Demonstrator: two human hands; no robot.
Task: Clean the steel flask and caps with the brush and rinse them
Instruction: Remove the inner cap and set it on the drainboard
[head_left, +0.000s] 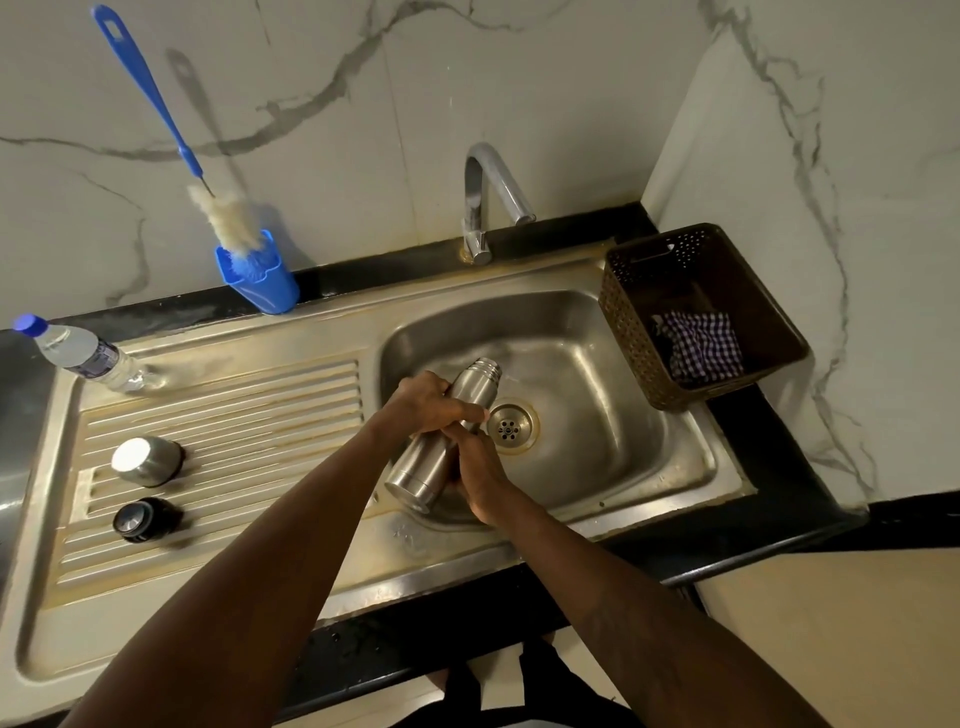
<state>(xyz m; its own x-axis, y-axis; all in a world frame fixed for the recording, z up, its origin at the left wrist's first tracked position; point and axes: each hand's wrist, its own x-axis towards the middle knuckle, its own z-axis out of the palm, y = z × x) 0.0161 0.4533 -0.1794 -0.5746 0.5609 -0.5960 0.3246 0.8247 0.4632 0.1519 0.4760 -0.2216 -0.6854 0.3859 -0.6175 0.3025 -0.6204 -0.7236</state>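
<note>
The steel flask (441, 441) is held over the basin of the sink (597, 467), just beside the drain (511, 426). It is tilted, with its open mouth pointing away from the person and upward, and its base toward the near rim. The left hand (431, 402) grips the upper half, with its fingers (470, 415) curled round the body. The right hand (480, 470) holds the lower half, and its fingers (460, 436) are also closed on the steel. The two hands touch each other at the middle of the flask.

I think the step is to wash or rinse the outside of the flask by hand. I cannot see a stream of water from the tap (488, 197), so I cannot tell if it runs.

To do this step well, one hand should keep a firm hold while the other rubs, because wet steel slips easily. It is better to keep the flask low in the basin, so that a slip gives only a short fall. For the rinse, the mouth should come under the spout, and then the flask should be turned mouth down to empty it.

The brush (150, 98) stands in its blue holder (257, 283) at the back of the worktop (779, 467), well apart from the hands. To take it, one hand must let go first. The steel cap (147, 460) and the black cap (147, 519) wait on the draining board (234, 415).
</note>
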